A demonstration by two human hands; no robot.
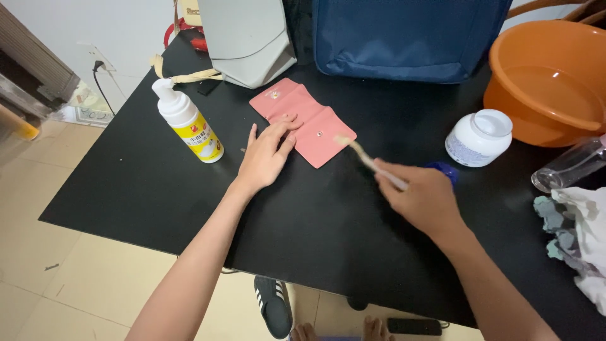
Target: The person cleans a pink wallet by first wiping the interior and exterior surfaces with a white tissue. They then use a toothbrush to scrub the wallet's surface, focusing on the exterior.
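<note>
While the left hand (264, 159) lies flat and spread, its fingertips pinning the near edge of an opened pink wallet (302, 121) to the black worktop (126, 183), the right hand (424, 201) is closed around the handle of a small brush (369, 163), whose blurred bristle end hangs over the wallet's lower right corner. The wallet lies unfolded, snap studs showing, at the middle of the worktop, just in front of a grey bag (247, 39) and a blue bag (404, 38). A white foam pump bottle (188, 123) with a yellow label stands to the left of the spread hand, apart from it. To the right sit a white jar (480, 137) with its lid on, an orange basin (548, 88) holding water, a clear bottle (571, 165) lying on its side and a crumpled cloth (577, 237). A blue cap (445, 170) peeks out behind the right hand. Judging by the pose, brushing goes best with short, light strokes away from the pinning fingers, the wallet held flat so it neither slides nor folds, and the bristles kept off the metal studs.
</note>
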